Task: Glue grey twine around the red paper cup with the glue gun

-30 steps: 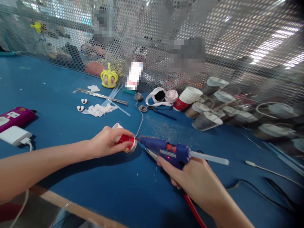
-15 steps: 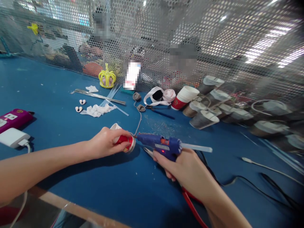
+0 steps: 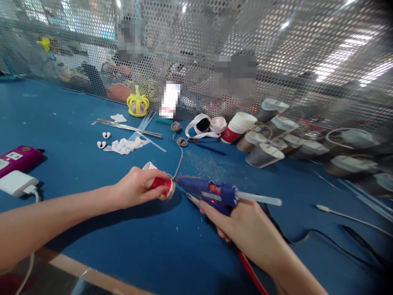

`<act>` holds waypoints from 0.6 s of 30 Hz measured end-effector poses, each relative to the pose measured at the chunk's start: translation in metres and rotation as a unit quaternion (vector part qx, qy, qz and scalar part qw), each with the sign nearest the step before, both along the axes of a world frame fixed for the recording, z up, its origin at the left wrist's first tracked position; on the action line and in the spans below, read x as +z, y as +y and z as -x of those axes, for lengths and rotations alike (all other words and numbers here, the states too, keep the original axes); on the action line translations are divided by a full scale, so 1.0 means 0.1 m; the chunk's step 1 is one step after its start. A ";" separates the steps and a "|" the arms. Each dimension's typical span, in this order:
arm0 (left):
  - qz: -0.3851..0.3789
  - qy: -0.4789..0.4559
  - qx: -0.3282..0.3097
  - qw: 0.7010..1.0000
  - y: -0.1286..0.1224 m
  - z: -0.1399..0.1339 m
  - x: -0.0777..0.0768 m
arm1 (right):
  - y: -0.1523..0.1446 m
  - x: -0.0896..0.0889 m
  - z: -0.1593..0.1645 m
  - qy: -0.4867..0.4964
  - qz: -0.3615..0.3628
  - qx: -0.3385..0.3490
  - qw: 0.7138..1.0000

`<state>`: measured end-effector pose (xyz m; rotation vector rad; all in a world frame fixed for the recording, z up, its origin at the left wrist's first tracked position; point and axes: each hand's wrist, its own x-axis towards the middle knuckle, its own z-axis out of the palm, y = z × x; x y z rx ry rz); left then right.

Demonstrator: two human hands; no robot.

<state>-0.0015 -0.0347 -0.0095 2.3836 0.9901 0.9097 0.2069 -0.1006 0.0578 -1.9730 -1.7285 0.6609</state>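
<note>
My left hand (image 3: 139,189) grips a red-and-white paper cup (image 3: 167,189) lying on its side, its base turned toward the right. Grey yarn (image 3: 180,159) runs from the base end of the cup up to a small coil farther back. My right hand (image 3: 238,219) is wrapped round a blue hot glue gun (image 3: 202,189) with a lit red light and a clear glue stick (image 3: 260,198) out of its back. The gun's nozzle points left, at or very near the cup's base edge. Beneath the gun, partly hidden, are red-handled pliers or scissors (image 3: 250,270).
Stacked paper cups (image 3: 239,127) and several grey-wrapped cups (image 3: 265,155) stand at the back right, before a perforated metal screen (image 3: 190,49). Behind my left hand lie crumpled white lace (image 3: 127,145), glue sticks and a yellow crown (image 3: 138,104). A purple power strip (image 3: 23,157) is at left.
The glue gun and my right hand have shifted slightly right and down. My left hand keeps its hold on the cup, and the view has tilted a little.
</note>
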 end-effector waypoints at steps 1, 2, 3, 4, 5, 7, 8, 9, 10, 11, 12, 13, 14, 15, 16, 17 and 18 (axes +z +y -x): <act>0.003 -0.004 0.000 1.000 0.00 0.00 0.00 | 0.00 0.00 0.00 -0.004 -0.001 -0.002 1.000; 0.011 -0.010 0.001 1.000 0.01 0.00 0.00 | -0.01 0.00 0.01 -0.009 0.001 -0.007 1.000; 0.025 -0.018 0.002 1.000 0.01 0.00 0.00 | -0.02 0.01 0.01 -0.012 0.005 -0.012 1.000; 0.043 -0.027 0.003 0.999 0.02 0.00 0.00 | -0.03 0.01 0.01 -0.012 0.013 -0.015 1.000; 0.061 -0.037 0.005 0.997 0.02 -0.01 0.01 | -0.05 0.02 0.01 -0.011 0.021 -0.017 1.000; 0.089 -0.058 0.015 0.994 0.04 -0.02 0.03 | -0.07 0.04 0.03 -0.005 0.037 -0.013 0.999; 0.098 -0.067 0.022 0.993 0.04 -0.02 0.03 | -0.08 0.05 0.03 -0.002 0.041 -0.009 0.999; 0.105 -0.072 0.029 0.991 0.05 -0.03 0.04 | -0.09 0.06 0.04 0.002 0.042 -0.008 0.999; 0.114 -0.075 0.036 0.990 0.05 -0.03 0.05 | -0.09 0.06 0.04 0.007 0.041 -0.010 0.999; 0.125 -0.078 0.041 0.988 0.06 -0.03 0.05 | -0.08 0.07 0.03 0.015 0.040 -0.015 0.999; 0.138 -0.082 0.045 0.986 0.07 -0.04 0.05 | -0.07 0.07 0.02 0.025 0.036 -0.023 0.999; 0.151 -0.087 0.049 0.983 0.07 -0.04 0.04 | -0.06 0.07 0.00 0.040 0.029 -0.031 0.998; 0.163 -0.094 0.054 0.981 0.08 -0.04 0.04 | -0.04 0.06 -0.02 0.059 0.020 -0.038 0.997; 0.170 -0.098 0.060 0.979 0.09 -0.04 0.04 | -0.01 0.05 -0.06 0.080 0.007 -0.044 0.996; 0.174 -0.099 0.067 0.977 0.10 -0.04 0.03 | 0.03 0.04 -0.11 0.104 -0.009 -0.048 0.993; 0.174 -0.098 0.074 0.977 0.11 -0.04 0.04 | 0.08 0.03 -0.16 0.131 -0.028 -0.053 0.990; 0.169 -0.097 0.079 0.978 0.11 -0.03 0.04 | 0.14 0.01 -0.22 0.155 -0.051 -0.060 0.985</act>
